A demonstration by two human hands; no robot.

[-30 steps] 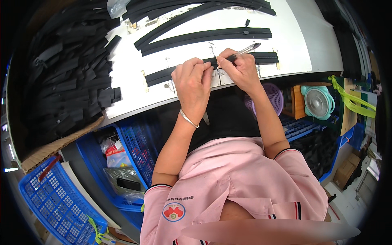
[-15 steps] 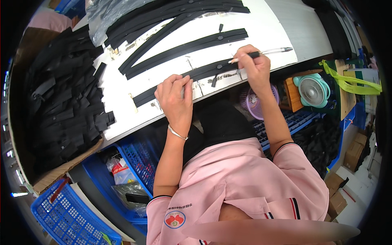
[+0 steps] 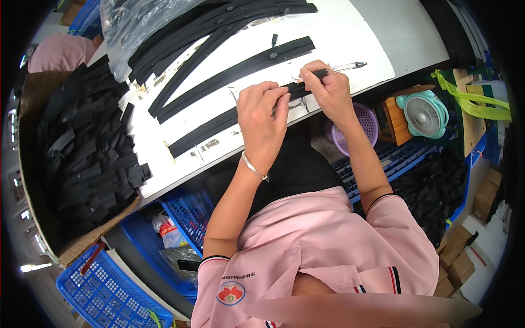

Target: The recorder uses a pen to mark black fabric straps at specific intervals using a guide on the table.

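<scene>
A black zipper (image 3: pixel 205 131) lies slantwise along the near edge of the white board. My left hand (image 3: pixel 261 115) is over its middle, fingers bent together and pinching at the zipper; its slider is hidden. My right hand (image 3: pixel 331 93) grips a clear-barrelled pen (image 3: pixel 350 66) and rests by the zipper's right end, close to my left fingertips. Beyond lies a second black zipper (image 3: pixel 235 72), flat, with its pull tab (image 3: pixel 274 39) sticking out on the far side.
More black zippers (image 3: pixel 191 46) are stacked at the back beside a clear plastic bag (image 3: pixel 128 44). A cardboard box (image 3: pixel 82 243) full of black strips stands left. Below are blue baskets (image 3: pixel 104 284), a purple basket (image 3: pixel 372 123) and a teal fan (image 3: pixel 421 113). Someone in pink (image 3: pixel 61 53) is at far left.
My left hand has slid right along the zipper, toward my right hand, and now covers the slider and pull tab. My right hand still has the pen and has barely shifted.
</scene>
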